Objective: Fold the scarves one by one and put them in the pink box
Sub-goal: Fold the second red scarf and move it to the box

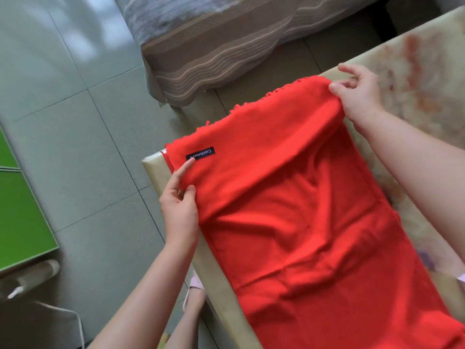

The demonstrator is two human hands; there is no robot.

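Red scarf (302, 210): spread lengthwise on bench (219, 285), fringed end farthest.
L hand (180, 205): fingers pinch scarf's left edge, index straight, tip at "Cashmere" label (200, 154).
R hand (357, 94): fingers pinch far right corner.
Bed (214, 46): beyond bench, on tiled floor (75, 122).

Forearms extended; left grip (180, 207) pinching, forefinger straight; right grip (357, 94) pinching.

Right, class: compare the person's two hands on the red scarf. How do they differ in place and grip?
The left hand grips the red scarf beside the dark label, at the table edge; the right hand pinches the far corner by the fringe. The left hand's index finger lies straight; the right hand's fingers curl. Both hold the same scarf end.
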